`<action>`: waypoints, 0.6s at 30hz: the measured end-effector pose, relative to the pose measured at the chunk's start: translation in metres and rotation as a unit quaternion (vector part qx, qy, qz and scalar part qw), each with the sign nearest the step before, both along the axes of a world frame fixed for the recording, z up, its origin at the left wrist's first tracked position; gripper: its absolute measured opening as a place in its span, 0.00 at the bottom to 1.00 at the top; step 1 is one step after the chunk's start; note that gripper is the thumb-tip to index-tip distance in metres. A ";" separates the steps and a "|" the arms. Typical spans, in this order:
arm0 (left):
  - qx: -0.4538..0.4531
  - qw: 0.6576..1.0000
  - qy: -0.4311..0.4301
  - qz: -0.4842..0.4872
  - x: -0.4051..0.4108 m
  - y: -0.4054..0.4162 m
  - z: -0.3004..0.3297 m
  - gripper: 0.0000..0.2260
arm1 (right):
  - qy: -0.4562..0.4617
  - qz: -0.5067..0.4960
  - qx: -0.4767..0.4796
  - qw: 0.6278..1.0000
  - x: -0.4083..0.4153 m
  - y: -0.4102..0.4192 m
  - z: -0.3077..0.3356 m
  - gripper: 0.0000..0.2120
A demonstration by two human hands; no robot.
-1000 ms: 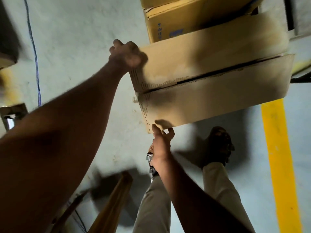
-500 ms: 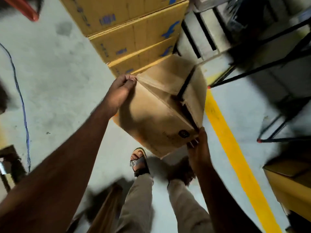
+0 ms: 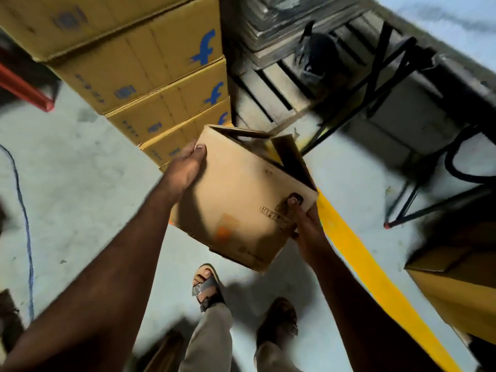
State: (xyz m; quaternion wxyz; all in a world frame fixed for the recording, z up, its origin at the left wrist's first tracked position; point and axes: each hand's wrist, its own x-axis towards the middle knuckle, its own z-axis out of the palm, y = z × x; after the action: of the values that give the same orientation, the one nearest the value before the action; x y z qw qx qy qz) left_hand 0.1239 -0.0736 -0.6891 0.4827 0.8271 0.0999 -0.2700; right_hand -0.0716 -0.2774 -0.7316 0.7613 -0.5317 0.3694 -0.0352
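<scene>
- Nearest, well in front of the stack of yellow boxes (image 3: 161, 84), two feet in sandals (image 3: 208, 288) stand on the pale, smooth floor (image 3: 80, 183).
- Above the feet, the brown box (image 3: 241, 205) is up in the air. It is tilted, just in front of the stack's lowest boxes, and it does not touch the floor.
- The left hand (image 3: 188, 167) grips the box corner closest to the stack, with the thumb on top.
- The right hand (image 3: 303, 224) grips the corner farthest from the stack. Its thumb presses flat on the top face, and its fingers are hidden under the box.
- The box is plain cardboard, dull and a bit worn, with square sides, some black print and an orange smudge.
- Its flaps (image 3: 290, 159) stand open. The inside is dark, so I cannot tell if anything is in it.
- I think the step is carrying and turning the open box.
- The next move calls for a firm hold with both hands, making the box level, then setting it down.
- The stack itself is bright yellow cardboard, with flat boxes lying one on another and blue "f" marks.
- A yellow painted line (image 3: 375, 277) runs along the floor to the right of the stack.
- Farther off, right of the stack, sits a wooden pallet (image 3: 271, 95) with slats, and then a thin black metal frame (image 3: 375, 84).
</scene>
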 end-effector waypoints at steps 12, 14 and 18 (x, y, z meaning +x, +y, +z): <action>-0.139 0.984 -0.112 -0.011 -0.063 -0.012 0.303 0.17 | -0.096 0.060 -0.081 0.990 -0.003 -0.077 0.288 0.17; -0.180 0.977 -0.109 -0.019 -0.069 -0.018 0.349 0.14 | -0.121 0.056 -0.088 0.987 0.004 -0.090 0.345 0.15; -0.244 0.959 -0.136 -0.040 -0.088 -0.039 0.440 0.16 | -0.164 0.091 -0.139 0.972 0.006 -0.120 0.446 0.15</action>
State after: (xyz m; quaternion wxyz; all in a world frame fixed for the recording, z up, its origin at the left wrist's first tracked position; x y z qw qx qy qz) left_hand 0.0355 -0.1126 -0.2486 0.6673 0.7168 -0.0688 -0.1900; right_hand -0.0651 -0.3972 -0.2855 0.7301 -0.6508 0.1808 -0.1037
